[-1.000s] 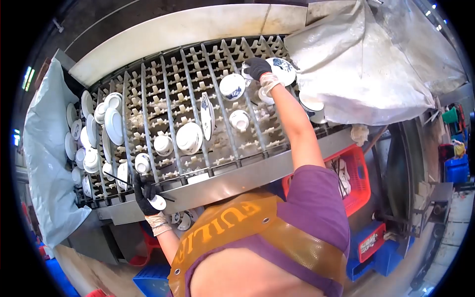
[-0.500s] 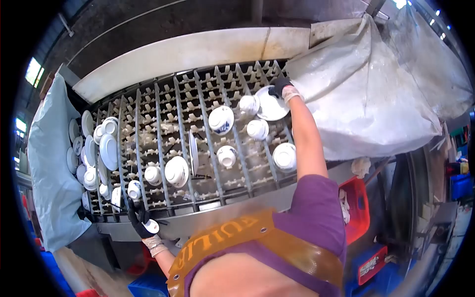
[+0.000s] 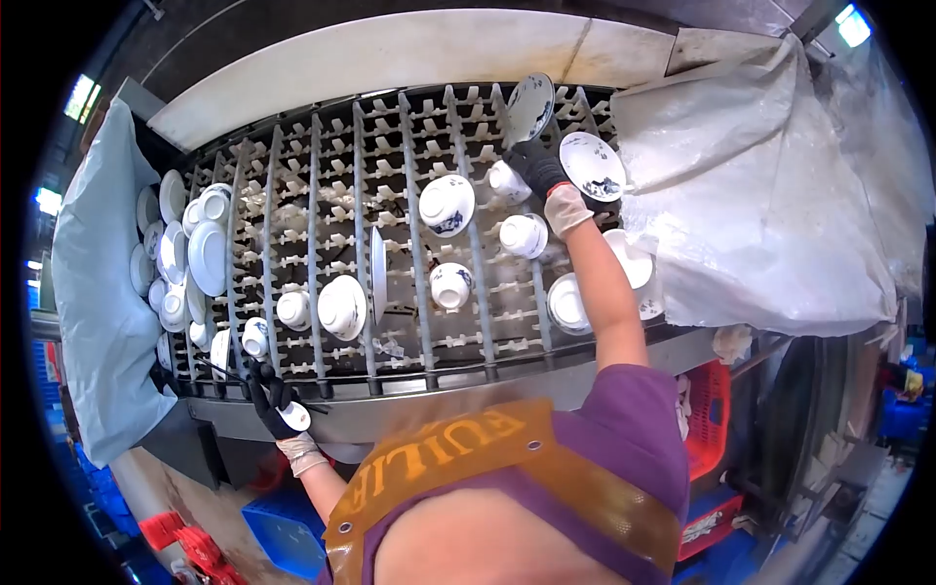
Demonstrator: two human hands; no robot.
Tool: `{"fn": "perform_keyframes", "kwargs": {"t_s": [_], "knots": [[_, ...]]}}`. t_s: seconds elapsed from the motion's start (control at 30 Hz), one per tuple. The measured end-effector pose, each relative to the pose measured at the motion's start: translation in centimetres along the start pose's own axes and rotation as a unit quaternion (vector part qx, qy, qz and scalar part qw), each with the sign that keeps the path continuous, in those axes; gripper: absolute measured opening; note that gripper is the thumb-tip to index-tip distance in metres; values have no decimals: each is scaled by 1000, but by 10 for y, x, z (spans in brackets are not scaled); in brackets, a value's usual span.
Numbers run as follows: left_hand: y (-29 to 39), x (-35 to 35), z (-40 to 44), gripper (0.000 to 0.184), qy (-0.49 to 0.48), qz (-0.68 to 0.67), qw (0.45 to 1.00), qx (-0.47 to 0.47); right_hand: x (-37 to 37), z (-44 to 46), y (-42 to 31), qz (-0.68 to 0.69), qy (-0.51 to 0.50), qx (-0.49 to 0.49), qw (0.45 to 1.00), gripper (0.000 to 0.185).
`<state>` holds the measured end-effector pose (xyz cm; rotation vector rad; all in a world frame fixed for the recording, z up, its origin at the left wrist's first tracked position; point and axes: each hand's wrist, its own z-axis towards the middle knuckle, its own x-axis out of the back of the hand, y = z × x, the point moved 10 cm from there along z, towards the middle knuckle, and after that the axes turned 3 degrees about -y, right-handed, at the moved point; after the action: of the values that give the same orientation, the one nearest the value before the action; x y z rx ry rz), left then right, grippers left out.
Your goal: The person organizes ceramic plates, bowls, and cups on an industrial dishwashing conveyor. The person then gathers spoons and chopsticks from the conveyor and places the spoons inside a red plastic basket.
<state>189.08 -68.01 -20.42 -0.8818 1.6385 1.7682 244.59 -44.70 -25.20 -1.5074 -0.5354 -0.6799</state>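
Observation:
My right hand, in a black glove with a clear cuff, is closed on the lower edge of a blue-patterned plate tilted up at the rack's far side. A white cup is just left of its fingers; another patterned plate lies to the right. My left hand, also black-gloved, is closed at the rack's near edge around a small white dish and thin dark sticks. Beyond its fingertips sits a small cup.
The slatted rack carries bowls, cups and plates, crowded at the left beside a pale plastic curtain. Clear plastic sheeting covers the right end. Below are a red basket and a blue crate.
My right hand has moved left from the plate's right side and now tilts a plate upright. Another plate and a bowl show at the right. My left hand keeps its hold; the view has shifted.

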Motion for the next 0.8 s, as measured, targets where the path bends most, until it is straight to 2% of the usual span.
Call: {"fn": "perform_keyframes", "kwargs": {"t_s": [0.07, 0.13, 0.2, 0.23, 0.27, 0.33, 0.4, 0.43, 0.5, 0.53, 0.6, 0.63, 0.67, 0.73, 0.8], "knots": [[-5, -3, -3, 36, 7, 29, 1000, 8, 1, -15, -12, 164, -18, -24, 986, 36], [-8, -6, -4, 37, 20, 38, 999, 6, -5, -10, -17, 235, 1, -27, 972, 29], [-10, -7, -5, 37, 19, 27, 999, 1, -13, 0, -8, 318, -32, -61, 946, 30], [-11, -10, -6, 37, 6, 30, 1000, 7, 9, 13, -2, 165, 56, 7, 985, 30], [-10, -8, -7, 37, 14, 41, 999, 0, 29, 19, 2, 9, 145, 73, 987, 30], [-13, -8, -8, 37, 16, 21, 1000, -3, 66, 31, 46, 65, 166, -6, 984, 37], [-17, -9, -7, 37, -13, 8, 1000, 3, 114, 20, 68, -114, 282, -9, 953, 40], [-20, -13, -7, 37, -21, 19, 1000, 9, 124, 17, 83, -118, 284, -10, 952, 40], [-23, -12, -9, 37, -7, 35, 999, 16, 111, 29, 124, -231, 98, -98, 963, 42], [-24, -13, -9, 37, -9, 31, 999, 16, 122, 31, 129, -234, 101, -98, 962, 42], [-25, -8, -10, 40, 13, 64, 998, 10, 103, 45, 131, -252, -83, -48, 963, 41], [-25, -2, -12, 39, 44, 89, 995, 1, 118, 39, 108, -236, -27, -46, 970, 37], [-27, -9, -13, 39, 28, 89, 996, -2, 139, 23, 66, -245, 54, -25, 968, 36], [-29, -6, -16, 39, 54, 100, 993, -13, 163, 10, 36, -186, 154, -21, 970, 32], [-34, -7, -15, 37, 25, 68, 997, 5, 170, -5, 9, -174, 254, -17, 951, 29]]}}
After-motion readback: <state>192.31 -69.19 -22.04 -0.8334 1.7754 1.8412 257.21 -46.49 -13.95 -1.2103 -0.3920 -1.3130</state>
